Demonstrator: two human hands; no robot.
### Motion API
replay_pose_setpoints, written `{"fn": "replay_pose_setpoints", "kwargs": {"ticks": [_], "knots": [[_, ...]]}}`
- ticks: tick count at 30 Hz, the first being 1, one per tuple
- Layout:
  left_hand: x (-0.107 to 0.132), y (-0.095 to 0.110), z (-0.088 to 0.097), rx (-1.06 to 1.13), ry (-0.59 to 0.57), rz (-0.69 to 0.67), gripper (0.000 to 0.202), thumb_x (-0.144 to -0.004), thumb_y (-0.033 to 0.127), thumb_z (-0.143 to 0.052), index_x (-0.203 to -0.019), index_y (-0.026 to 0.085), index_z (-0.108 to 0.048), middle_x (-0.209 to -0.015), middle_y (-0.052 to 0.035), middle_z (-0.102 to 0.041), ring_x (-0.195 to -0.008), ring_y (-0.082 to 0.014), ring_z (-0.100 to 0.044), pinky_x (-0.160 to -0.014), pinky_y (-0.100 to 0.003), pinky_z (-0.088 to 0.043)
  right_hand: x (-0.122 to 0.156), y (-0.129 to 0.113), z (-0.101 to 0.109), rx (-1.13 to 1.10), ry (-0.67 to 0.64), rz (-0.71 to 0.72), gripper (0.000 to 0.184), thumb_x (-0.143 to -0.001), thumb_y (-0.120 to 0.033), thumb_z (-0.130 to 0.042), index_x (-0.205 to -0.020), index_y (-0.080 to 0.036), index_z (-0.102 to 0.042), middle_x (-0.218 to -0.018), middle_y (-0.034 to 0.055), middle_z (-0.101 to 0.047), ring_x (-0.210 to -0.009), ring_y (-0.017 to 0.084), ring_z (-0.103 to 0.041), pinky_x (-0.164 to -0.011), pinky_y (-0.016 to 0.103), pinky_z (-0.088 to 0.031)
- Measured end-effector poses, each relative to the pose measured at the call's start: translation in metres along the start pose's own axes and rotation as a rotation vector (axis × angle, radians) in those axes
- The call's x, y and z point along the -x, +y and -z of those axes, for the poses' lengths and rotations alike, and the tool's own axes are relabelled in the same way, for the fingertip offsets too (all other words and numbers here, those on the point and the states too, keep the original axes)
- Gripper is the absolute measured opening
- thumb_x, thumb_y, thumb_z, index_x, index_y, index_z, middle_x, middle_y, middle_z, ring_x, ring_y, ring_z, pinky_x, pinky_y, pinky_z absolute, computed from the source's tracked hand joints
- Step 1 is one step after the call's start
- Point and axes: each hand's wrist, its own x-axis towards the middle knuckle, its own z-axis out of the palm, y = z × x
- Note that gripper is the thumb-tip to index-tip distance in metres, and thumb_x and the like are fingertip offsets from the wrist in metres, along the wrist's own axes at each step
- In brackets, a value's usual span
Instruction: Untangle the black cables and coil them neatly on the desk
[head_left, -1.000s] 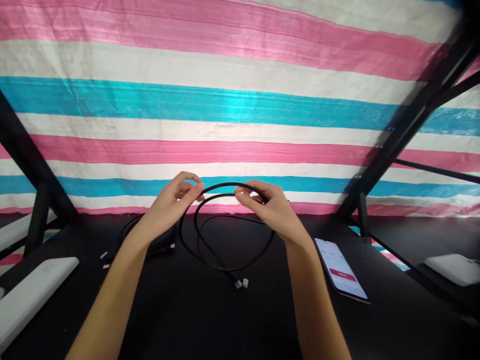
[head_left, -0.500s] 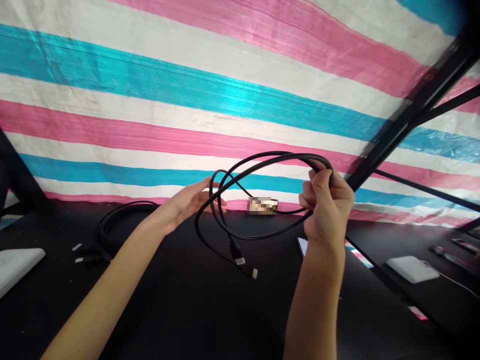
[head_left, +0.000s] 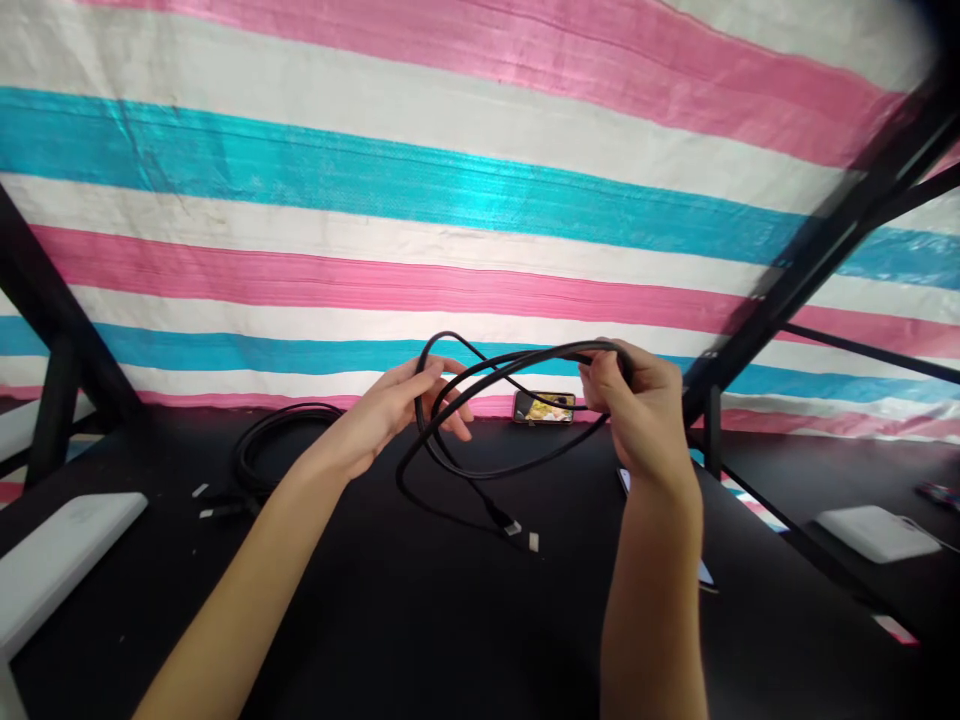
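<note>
A black cable (head_left: 487,465) hangs in loose loops between my two hands above a black table (head_left: 420,620). My right hand (head_left: 637,415) is closed on the right end of the loops and holds them up. My left hand (head_left: 390,410) has its fingers stretched out and touches the left side of the loops, with a strand crossing the fingers. The cable's two ends with pale plugs (head_left: 521,533) dangle just above the table.
A second coiled black cable (head_left: 274,445) lies at the left. A phone (head_left: 544,406) stands against the striped pink, white and blue tarp. Another phone (head_left: 701,570) is partly hidden behind my right forearm. White flat devices (head_left: 64,550) (head_left: 874,530) lie at both sides. Black frame bars (head_left: 817,260) slant at right.
My right hand has lowered and come slightly left with the loops. My left hand went from pinching the cable to open fingers against it. The view has swung back left.
</note>
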Motion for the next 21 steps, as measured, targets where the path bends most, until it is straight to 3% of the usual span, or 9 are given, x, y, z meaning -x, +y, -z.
{"fn": "replay_pose_setpoints", "kwargs": {"ticks": [4, 7, 10, 12, 16, 18, 21], "knots": [[0.007, 0.01, 0.004, -0.114, 0.05, -0.05, 0.039, -0.086, 0.051, -0.043, -0.103, 0.018, -0.056, -0.055, 0.0018, -0.059, -0.045, -0.013, -0.054, -0.054, -0.027, -0.045, 0.001, -0.002, 0.001, 0.099, -0.109, 0.014, 0.026, -0.077, -0.041, -0.061, -0.066, -0.019, -0.068, -0.049, -0.0036, -0.039, -0.046, 0.008, -0.033, -0.044, 0.024, -0.025], [0.012, 0.014, -0.001, -0.298, 0.009, -0.094, 0.053, -0.086, 0.06, -0.031, -0.095, 0.017, -0.06, -0.051, 0.0005, -0.058, -0.048, -0.0141, -0.054, -0.056, -0.027, -0.042, 0.002, -0.005, -0.009, 0.153, -0.174, 0.005, 0.032, -0.083, -0.041, -0.054, -0.069, -0.018, -0.07, -0.048, -0.0036, -0.039, -0.046, 0.008, -0.032, -0.045, 0.024, -0.024], [0.014, 0.014, -0.007, -0.504, -0.023, -0.113, 0.053, -0.082, 0.063, -0.037, -0.085, 0.017, -0.062, -0.053, -0.001, -0.06, -0.054, -0.0152, -0.054, -0.058, -0.027, -0.04, 0.003, -0.004, -0.028, 0.172, -0.2, 0.027, 0.032, -0.085, -0.041, -0.051, -0.073, -0.017, -0.07, -0.053, -0.0025, -0.046, -0.048, 0.008, -0.035, -0.047, 0.024, -0.025], [0.013, 0.011, -0.009, -0.582, 0.023, -0.096, 0.048, -0.081, 0.061, -0.043, -0.073, 0.017, -0.061, -0.052, -0.0012, -0.059, -0.054, -0.0149, -0.052, -0.056, -0.027, -0.038, 0.005, -0.001, -0.041, 0.189, -0.246, 0.053, 0.031, -0.085, -0.04, -0.052, -0.075, -0.017, -0.07, -0.058, -0.0011, -0.053, -0.052, 0.009, -0.04, -0.05, 0.024, -0.027], [0.006, 0.008, -0.005, -0.549, 0.142, -0.036, 0.054, -0.085, 0.057, -0.037, -0.053, 0.017, -0.055, -0.05, -0.004, -0.059, -0.054, -0.0152, -0.054, -0.058, -0.027, -0.04, 0.01, 0.003, -0.059, 0.155, -0.365, 0.058, 0.029, -0.084, -0.041, -0.054, -0.073, -0.017, -0.069, -0.066, 0.0005, -0.061, -0.057, 0.01, -0.046, -0.054, 0.024, -0.03], [0.003, 0.009, 0.0, -0.543, 0.171, -0.03, 0.049, -0.085, 0.054, -0.041, -0.056, 0.017, -0.056, -0.05, -0.0033, -0.06, -0.054, -0.0153, -0.055, -0.059, -0.026, -0.041, 0.012, 0.002, -0.061, 0.105, -0.418, 0.029, 0.026, -0.083, -0.041, -0.057, -0.081, -0.019, -0.069, -0.065, -0.0004, -0.06, -0.057, 0.01, -0.045, -0.054, 0.024, -0.03], [0.001, 0.01, 0.011, -0.585, 0.233, -0.095, 0.036, -0.083, 0.05, -0.047, -0.076, 0.017, -0.061, -0.052, 0.0, -0.06, -0.055, -0.0156, -0.057, -0.059, -0.025, -0.042, 0.014, -0.001, -0.058, 0.047, -0.517, -0.024, 0.028, -0.077, -0.039, -0.064, -0.098, -0.02, -0.068, -0.056, -0.0046, -0.049, -0.052, 0.009, -0.039, -0.05, 0.023, -0.028]]}}
